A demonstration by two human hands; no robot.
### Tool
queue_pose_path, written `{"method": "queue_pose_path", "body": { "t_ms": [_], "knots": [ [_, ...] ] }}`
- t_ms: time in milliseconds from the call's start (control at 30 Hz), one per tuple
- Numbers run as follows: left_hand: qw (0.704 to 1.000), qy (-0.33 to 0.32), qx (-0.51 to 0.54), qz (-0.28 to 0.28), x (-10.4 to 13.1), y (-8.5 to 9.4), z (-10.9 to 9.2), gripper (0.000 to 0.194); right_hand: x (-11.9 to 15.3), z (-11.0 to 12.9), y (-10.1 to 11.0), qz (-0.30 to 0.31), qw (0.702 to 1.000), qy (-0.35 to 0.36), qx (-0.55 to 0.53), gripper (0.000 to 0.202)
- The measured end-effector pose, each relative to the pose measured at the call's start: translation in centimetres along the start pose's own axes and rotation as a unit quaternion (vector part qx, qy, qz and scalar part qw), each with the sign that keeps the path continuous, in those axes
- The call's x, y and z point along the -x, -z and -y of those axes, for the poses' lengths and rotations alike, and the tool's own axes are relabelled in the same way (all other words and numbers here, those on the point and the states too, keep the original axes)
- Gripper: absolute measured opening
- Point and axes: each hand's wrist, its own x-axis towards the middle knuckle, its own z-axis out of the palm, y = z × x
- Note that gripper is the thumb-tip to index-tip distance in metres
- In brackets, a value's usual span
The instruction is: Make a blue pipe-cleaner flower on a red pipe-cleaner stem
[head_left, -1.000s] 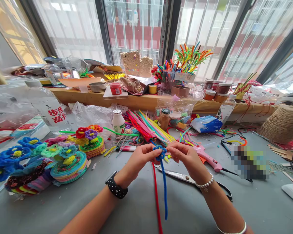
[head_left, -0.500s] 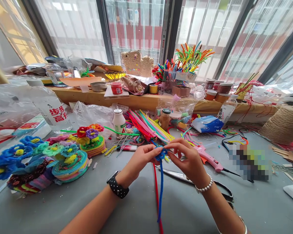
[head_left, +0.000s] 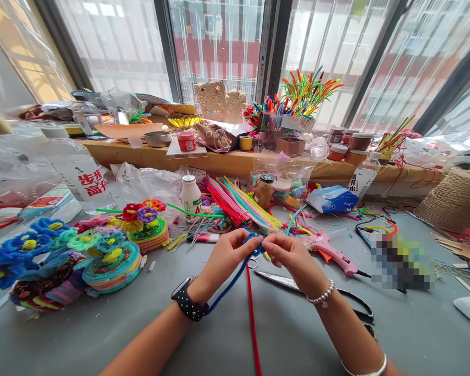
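Between my two hands is a blue pipe cleaner [head_left: 231,285], coiled into small loops at the fingertips, its loose tail curving down toward my left wrist. My left hand [head_left: 232,257] pinches the looped part from the left. From the right, my right hand [head_left: 290,257] grips the same loops between thumb and fingers. Partly hidden by the fingers, the exact shape of the loops is hard to make out. Below the hands a red pipe cleaner [head_left: 253,318] lies along the table. Scissors [head_left: 278,280] rest beneath my right hand, their blades partly covered.
Finished pipe-cleaner flowers in round pots [head_left: 108,265] stand at the left. A pink glue gun [head_left: 332,253] lies to the right of my right hand. Bundled pipe cleaners [head_left: 238,203], a white bottle [head_left: 191,198] and a brown jar [head_left: 264,191] are behind the hands. A twine spool [head_left: 450,201] stands far right.
The blue tail has swung from hanging straight down to curving left toward my left wrist. My right hand has turned and its fingers have closed in beside the left fingertips.
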Motion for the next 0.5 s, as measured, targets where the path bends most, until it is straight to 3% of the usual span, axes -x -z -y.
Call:
{"method": "queue_pose_path", "body": {
  "t_ms": [233,500],
  "knots": [
    [0.995,0.040,0.072,0.051,0.18,-0.07,-0.31,0.021,0.01,0.11,0.21,-0.048,0.997,-0.007,-0.064,0.021],
    [0.990,0.047,0.110,0.076,0.12,0.08,-0.13,0.019,-0.11,-0.06,0.22,-0.022,0.985,-0.056,-0.159,0.021]
  ]
}}
